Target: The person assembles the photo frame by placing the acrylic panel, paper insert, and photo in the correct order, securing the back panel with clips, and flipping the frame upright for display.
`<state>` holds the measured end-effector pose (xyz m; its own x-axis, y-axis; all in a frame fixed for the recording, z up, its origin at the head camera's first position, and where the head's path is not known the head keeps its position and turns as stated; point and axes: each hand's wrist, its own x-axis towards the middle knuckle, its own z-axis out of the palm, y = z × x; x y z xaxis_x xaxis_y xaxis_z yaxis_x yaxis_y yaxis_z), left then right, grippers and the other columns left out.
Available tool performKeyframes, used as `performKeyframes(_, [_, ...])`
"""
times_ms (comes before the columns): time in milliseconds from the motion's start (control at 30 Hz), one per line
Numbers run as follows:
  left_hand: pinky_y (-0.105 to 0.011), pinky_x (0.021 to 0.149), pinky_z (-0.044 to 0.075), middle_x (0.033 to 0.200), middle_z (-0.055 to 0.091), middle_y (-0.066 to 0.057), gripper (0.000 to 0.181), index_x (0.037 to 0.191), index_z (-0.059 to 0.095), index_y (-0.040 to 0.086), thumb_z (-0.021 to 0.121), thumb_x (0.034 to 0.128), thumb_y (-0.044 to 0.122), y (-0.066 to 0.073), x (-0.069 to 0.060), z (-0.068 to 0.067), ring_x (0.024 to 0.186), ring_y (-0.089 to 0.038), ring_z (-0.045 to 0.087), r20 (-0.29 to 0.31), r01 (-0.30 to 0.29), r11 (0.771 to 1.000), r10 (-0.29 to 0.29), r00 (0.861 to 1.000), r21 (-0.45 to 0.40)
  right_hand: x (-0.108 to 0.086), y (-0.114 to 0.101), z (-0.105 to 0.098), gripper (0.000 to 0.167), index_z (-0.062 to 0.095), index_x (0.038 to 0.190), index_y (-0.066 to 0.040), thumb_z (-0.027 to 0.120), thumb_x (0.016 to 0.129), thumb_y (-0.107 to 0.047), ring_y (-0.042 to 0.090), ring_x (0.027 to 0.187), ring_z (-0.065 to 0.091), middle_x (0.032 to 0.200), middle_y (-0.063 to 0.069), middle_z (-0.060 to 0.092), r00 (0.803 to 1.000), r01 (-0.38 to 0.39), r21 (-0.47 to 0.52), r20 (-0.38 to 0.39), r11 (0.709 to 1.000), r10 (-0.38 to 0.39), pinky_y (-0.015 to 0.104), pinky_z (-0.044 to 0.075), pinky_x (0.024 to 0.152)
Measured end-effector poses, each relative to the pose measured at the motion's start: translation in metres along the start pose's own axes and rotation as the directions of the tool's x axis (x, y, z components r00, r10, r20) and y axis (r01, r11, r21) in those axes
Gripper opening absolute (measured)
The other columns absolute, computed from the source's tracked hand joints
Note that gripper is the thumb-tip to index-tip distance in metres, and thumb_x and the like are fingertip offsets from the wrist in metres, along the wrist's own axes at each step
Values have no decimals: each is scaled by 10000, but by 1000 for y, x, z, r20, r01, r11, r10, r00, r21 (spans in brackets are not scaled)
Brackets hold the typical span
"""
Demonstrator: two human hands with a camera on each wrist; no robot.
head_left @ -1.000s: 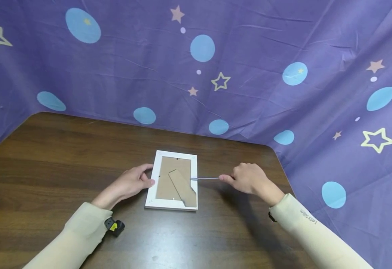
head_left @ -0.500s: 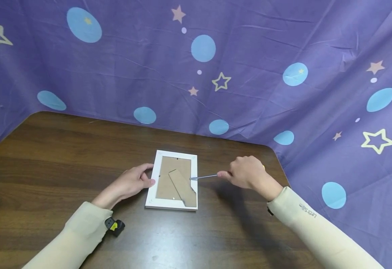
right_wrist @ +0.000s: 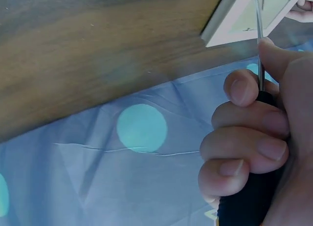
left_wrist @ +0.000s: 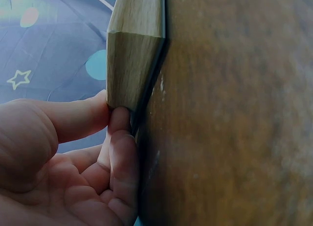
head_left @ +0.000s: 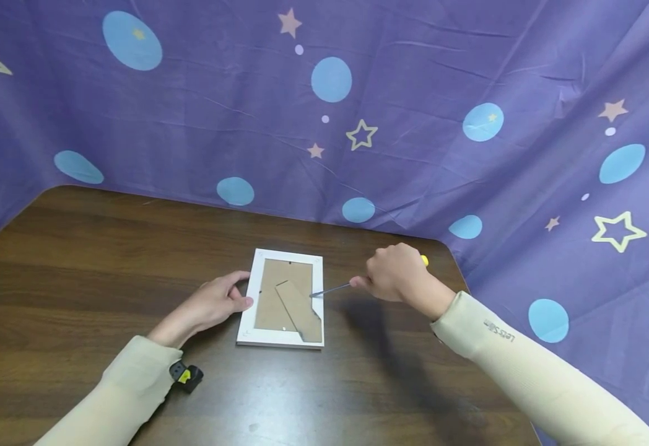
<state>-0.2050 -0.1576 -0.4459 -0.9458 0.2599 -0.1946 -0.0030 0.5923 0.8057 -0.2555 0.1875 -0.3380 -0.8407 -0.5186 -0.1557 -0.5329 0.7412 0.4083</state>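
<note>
A white picture frame lies back side up, showing its brown backing board and a slanted stand leg. My left hand pinches the frame's left edge, thumb on top; the left wrist view shows fingertips low against its wood-grained side. In my right hand is a screwdriver, its black handle gripped by curled fingers and the thumb along the shaft. The flat tip touches the inner right edge of the frame's opening, with the yellow handle end raised.
A brown wooden table carries the frame. Behind it and to the right hangs a purple cloth with stars and blue dots. A small black device sits on the left wrist.
My right hand has risen and shifted a little left, tilting the screwdriver more steeply while its tip stays at the opening's edge. The left hand keeps its hold on the frame.
</note>
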Motion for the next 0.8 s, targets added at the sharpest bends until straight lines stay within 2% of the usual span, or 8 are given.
performKeyframes(267, [-369,782,465,924,664,-80,678,1575,404,-56,705,1015,175,-2,2,0,818,-209,593,-6,-7,1000,7,1000,-3,9,-9,-19,634,602,596,-207,537,1013,-680,233,615,638,711,11,677,999,38,-127,-2,991,-39,476,560,592])
performKeyframes(533, [-352,745,450,924,659,-89,672,1575,402,-59,701,1018,170,-3,2,1,805,-215,580,-3,-5,1000,5,1000,-13,16,-22,-40,552,725,691,-210,597,985,-659,205,628,663,774,-5,733,999,47,-202,-10,978,-50,463,560,550])
performKeyframes(800, [-352,737,453,911,664,-90,686,1577,389,-71,702,1013,161,-3,2,1,796,-216,584,-2,-14,1000,14,1000,-20,24,-33,-55,528,773,785,-211,613,969,-680,191,631,634,786,-22,729,999,43,-261,36,964,-35,448,572,553])
